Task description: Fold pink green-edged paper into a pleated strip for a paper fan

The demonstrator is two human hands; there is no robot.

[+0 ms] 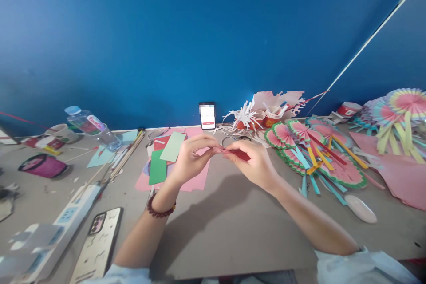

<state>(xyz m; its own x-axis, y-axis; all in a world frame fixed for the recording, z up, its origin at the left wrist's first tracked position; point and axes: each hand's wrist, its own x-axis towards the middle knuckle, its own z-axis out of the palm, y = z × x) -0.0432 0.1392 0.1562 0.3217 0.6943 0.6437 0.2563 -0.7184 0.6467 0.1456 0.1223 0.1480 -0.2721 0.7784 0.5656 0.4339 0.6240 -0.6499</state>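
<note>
Above the middle of the table, a narrow strip of red folded paper (pixel 241 154) is held between both hands. My left hand (pixel 195 156), with a beaded bracelet at the wrist, pinches its left end between thumb and fingers. Wrapped along the other end is my right hand (pixel 254 162), its thumb pressed against the paper and the fingertips close to those of the left. Part of the paper is hidden behind the fingers. Behind the left hand lie a green card (pixel 157 167), a pale green card (pixel 173 146) and pink sheets (pixel 199 179).
Pleated paper fans (pixel 342 164) with coloured strips spread on the right, near a white mouse (pixel 360 208). A lit phone (pixel 207 116) leans on the blue wall. Leftward are a tilted bottle (pixel 95 126), wooden sticks (pixel 128 154), a power strip (pixel 68 217) and another phone (pixel 98 246).
</note>
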